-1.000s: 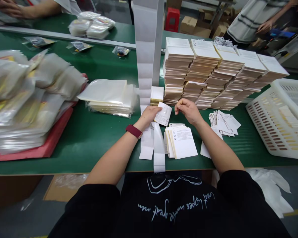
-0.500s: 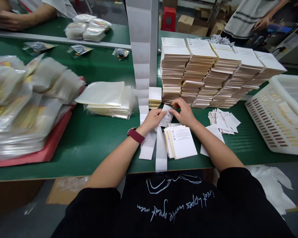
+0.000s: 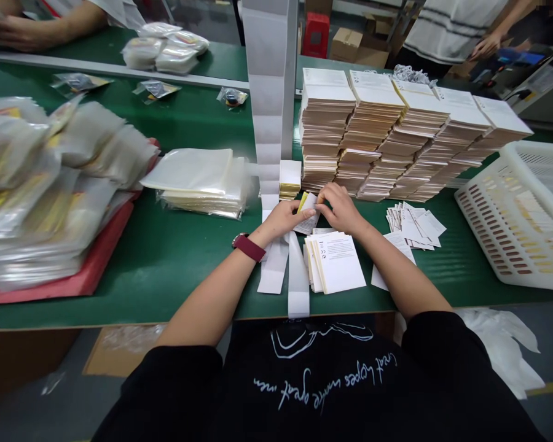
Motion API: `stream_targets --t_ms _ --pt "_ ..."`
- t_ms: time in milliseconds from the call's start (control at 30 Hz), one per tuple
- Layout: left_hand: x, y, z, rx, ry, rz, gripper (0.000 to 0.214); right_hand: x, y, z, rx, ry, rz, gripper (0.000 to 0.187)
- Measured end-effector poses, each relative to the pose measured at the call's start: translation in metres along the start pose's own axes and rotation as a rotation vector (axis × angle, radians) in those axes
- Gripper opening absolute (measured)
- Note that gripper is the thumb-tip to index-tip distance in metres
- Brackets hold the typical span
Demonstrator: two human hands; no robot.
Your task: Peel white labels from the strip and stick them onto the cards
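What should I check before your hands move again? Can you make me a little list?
1. Card held: ok. The left hand and right hand both pinch the small white card.
2. Printed leaflet pile: ok, lying flat on the green bench.
3. Small yellow-edged stack: ok, neatly squared.
4. Loose cards: not ok, spread untidily.
5. White paper strip: cannot tell if it runs straight, because the left hand hides its upper part.

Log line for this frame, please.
left hand: holds white printed card | right hand: pinches its top edge | beside: printed leaflet stack
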State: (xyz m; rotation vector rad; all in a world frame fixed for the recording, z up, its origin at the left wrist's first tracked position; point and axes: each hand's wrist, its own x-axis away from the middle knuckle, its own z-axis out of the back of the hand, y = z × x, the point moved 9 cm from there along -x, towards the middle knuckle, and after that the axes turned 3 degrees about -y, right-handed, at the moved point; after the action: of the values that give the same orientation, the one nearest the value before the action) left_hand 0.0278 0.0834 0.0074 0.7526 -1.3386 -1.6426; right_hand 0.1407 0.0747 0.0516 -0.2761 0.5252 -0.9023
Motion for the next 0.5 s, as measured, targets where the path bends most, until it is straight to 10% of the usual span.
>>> stream_targets --t_ms 500 --pt "-0.006 -0.018 0.001 0.239 0.16 0.051 0.038 0.0 0.005 0.0 -0.253 0.091 0.001 0.013"
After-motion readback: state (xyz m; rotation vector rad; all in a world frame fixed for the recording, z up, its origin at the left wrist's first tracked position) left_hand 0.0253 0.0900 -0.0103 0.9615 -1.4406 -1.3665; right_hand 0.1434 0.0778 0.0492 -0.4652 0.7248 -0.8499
